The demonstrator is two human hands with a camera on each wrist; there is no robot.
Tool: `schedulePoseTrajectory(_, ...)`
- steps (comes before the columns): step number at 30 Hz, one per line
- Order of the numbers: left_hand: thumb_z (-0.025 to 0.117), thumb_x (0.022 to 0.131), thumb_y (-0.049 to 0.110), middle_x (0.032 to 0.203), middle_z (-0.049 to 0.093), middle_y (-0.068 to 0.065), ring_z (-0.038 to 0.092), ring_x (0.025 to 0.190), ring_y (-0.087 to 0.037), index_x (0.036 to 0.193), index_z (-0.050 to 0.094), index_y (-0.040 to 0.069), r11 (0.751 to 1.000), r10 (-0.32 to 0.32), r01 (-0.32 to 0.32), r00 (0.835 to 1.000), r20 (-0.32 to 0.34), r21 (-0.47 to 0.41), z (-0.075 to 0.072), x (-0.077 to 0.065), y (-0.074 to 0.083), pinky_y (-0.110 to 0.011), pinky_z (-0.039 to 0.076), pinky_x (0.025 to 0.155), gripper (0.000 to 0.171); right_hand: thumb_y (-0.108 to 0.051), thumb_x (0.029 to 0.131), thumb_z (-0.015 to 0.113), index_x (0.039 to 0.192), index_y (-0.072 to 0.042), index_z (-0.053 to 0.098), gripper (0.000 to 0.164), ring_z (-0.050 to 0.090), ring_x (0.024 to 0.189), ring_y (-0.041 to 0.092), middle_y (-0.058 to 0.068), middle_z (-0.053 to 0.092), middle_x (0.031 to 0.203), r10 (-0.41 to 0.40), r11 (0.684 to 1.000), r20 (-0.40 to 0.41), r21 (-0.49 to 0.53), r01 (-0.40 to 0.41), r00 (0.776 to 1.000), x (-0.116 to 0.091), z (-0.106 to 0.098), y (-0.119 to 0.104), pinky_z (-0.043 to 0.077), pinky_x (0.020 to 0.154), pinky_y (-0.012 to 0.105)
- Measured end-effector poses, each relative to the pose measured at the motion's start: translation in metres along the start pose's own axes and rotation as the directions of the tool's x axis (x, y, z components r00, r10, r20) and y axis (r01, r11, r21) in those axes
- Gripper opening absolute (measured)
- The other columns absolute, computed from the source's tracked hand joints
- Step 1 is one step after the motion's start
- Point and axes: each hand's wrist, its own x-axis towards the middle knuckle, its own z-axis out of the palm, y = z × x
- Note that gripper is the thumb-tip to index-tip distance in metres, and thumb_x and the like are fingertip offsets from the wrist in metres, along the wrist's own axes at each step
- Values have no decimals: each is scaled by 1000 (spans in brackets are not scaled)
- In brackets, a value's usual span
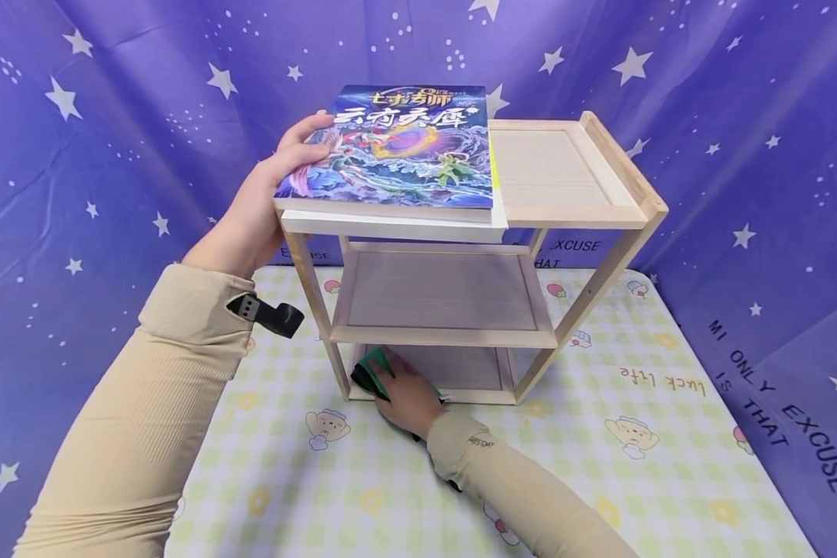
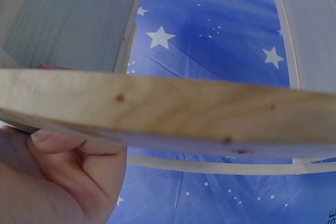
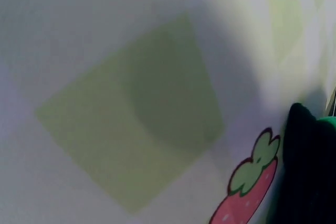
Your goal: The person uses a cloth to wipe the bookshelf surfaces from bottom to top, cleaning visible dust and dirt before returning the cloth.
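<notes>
With my left fingers [image 1: 303, 155] I grip the upper left edge of a wooden rack [image 1: 579, 310], some resting on top of a blue book [image 1: 418, 155], which lies on the left of the top board over a thicker white-edged book or pad [image 1: 390, 225]. My right fingers [image 1: 385, 380] grasp a green and black item [image 1: 371, 372], mostly covered by my hand, at the near left of the bottom shelf [image 1: 460, 366]. The rack stands upright on the desk, over a checked cloth [image 1: 551, 473]. A black strap [image 1: 272, 316] hangs from my left cuff. Starry purple curtains [image 1: 146, 155] rise behind and on both sides.
</notes>
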Motion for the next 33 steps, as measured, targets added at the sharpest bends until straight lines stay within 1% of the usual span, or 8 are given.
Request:
schedulePoseTrajectory(4,46,97,35,162,9,18,21,145,-16,146,39,41,1000,-1,1,1000,1,-7,0,0,0,-38,20,118,49,-33,93,65,149,-13,44,63,51,132,33,20,34,157,8,1000,-3,-13,-8,1000,0,1,-1,49,101,35)
schedulePoseTrajectory(9,46,97,36,163,12,12,25,144,-18,146,38,42,1000,0,0,1000,4,0,-1,-1,1,-41,20,118,49,-32,92,65,148,-12,47,62,52,131,33,21,37,155,8,999,-14,-30,-9,1000,1,0,-2,48,103,35)
schedulePoseTrajectory(14,46,97,37,163,11,9,23,144,-18,146,37,43,1000,-3,3,1000,8,15,-1,-2,1,-43,18,119,50,-31,92,66,145,-12,50,59,54,130,32,20,40,154,27,999,-30,-43,-29,999,1,0,-3,47,103,34)
schedulePoseTrajectory(22,47,97,37,163,13,7,28,143,-20,146,38,43,1000,-5,5,1000,10,1,-1,-3,2,-42,21,117,49,-28,90,70,142,-12,54,57,56,127,32,18,42,153,75,997,-44,-5,-75,996,1,0,-4,51,98,35)
schedulePoseTrajectory(28,46,97,37,163,13,7,27,144,-20,146,37,42,1000,-4,3,1000,11,3,0,-3,1,-41,22,117,50,-26,90,70,141,-11,55,55,58,125,32,18,42,153,113,993,-42,24,-112,993,-2,-4,-4,53,93,36)
schedulePoseTrajectory(31,46,97,37,163,13,7,27,144,-20,146,37,43,1000,-7,7,1000,6,6,0,-3,1,-42,21,117,50,-26,90,70,141,-10,55,55,57,127,33,19,42,153,125,992,-38,32,-124,991,-5,-7,-2,53,94,36)
schedulePoseTrajectory(33,46,97,37,163,12,8,26,144,-20,146,37,43,1000,-7,7,1000,6,8,0,-3,1,-42,20,117,50,-26,90,71,140,-9,55,55,57,126,33,19,44,151,127,992,-50,32,-126,991,-8,-8,0,54,93,37)
